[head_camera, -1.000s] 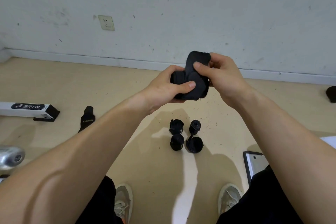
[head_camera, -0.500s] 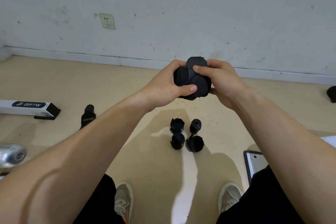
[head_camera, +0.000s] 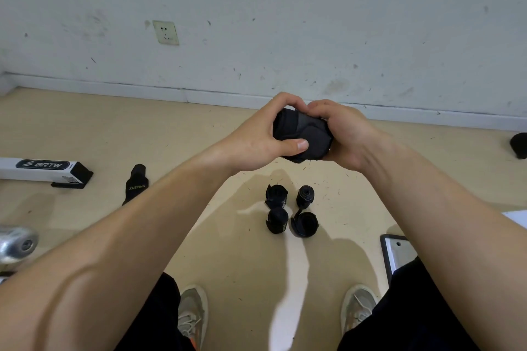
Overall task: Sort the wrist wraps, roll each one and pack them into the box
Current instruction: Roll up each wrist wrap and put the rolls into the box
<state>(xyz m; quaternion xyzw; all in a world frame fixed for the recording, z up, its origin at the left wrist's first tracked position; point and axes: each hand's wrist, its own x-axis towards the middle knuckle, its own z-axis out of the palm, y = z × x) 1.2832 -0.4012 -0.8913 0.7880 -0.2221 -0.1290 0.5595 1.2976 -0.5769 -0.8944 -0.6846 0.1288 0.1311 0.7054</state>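
Note:
A black wrist wrap (head_camera: 302,137), rolled into a thick bundle, is held up in front of me above the floor. My left hand (head_camera: 256,139) grips its left side, thumb pressed across the front. My right hand (head_camera: 346,134) closes round its right side and top. On the floor below lie several rolled black wraps (head_camera: 291,212) in a tight cluster. One unrolled black wrap (head_camera: 136,184) with yellow lettering lies flat to the left. A white and black box (head_camera: 42,169) lies at the far left.
A white wall with a socket (head_camera: 166,33) stands close ahead. A silver metal object (head_camera: 17,242) is at the left edge, a phone or tablet (head_camera: 396,253) at the right by my leg, a dark object (head_camera: 519,145) at the far right. My shoes (head_camera: 191,313) are below.
The loose tail that stuck up from the wrap has been folded down onto the roll. Both hands have closed tighter round it, my right hand moving over its top.

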